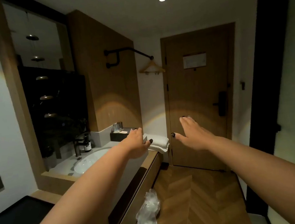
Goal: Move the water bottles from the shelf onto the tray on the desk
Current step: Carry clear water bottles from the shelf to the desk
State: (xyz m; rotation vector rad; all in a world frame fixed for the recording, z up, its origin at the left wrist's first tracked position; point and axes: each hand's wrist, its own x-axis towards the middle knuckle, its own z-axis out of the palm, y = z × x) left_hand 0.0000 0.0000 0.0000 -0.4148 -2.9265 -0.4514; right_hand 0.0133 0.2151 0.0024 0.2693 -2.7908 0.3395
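Both my hands — left (134, 143), right (194, 134) — reach out spread, gripping nothing, left above the sink (86, 163) counter.

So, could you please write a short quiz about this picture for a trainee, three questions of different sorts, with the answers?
1. True or false: the left hand grips a water bottle.
2. What lies on the counter's far end, just beyond the left hand? A) a folded white towel B) a kettle C) a book
3. Fill in the gap: a wooden ____ hangs from the black rail beside the door.

Key
1. False: both hands are held out with straight fingers, and the right hand is bare too.
2. A: the folded white towel.
3. hanger.
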